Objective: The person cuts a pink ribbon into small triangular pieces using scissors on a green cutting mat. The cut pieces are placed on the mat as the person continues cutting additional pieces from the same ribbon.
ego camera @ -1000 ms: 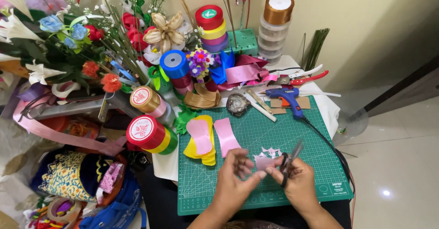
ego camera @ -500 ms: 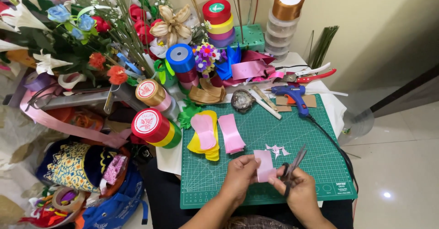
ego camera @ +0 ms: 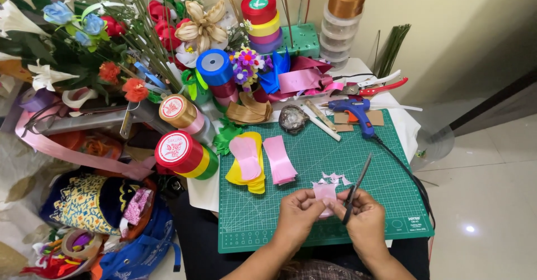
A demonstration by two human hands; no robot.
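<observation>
A home craft corner: a cutting mat (ego camera: 313,168), ribbon rolls (ego camera: 184,154), a glue gun (ego camera: 358,112) and artificial flowers (ego camera: 84,45) crowd the small counter (ego camera: 405,123).

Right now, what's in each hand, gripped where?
Left hand pinches a small pink ribbon piece by its lower part, fingertips on it. Right hand holds scissors by the handles, blades pointing up and away, over the green cutting mat.

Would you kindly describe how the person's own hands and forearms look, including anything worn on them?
Both the left hand and the right hand are bare, without gloves. No ring, watch or bracelet is visible from this view. The forearms are uncovered as far as the bottom edge of the picture, so no sleeves show. Nails look short and unpainted, though they are small here.
</observation>
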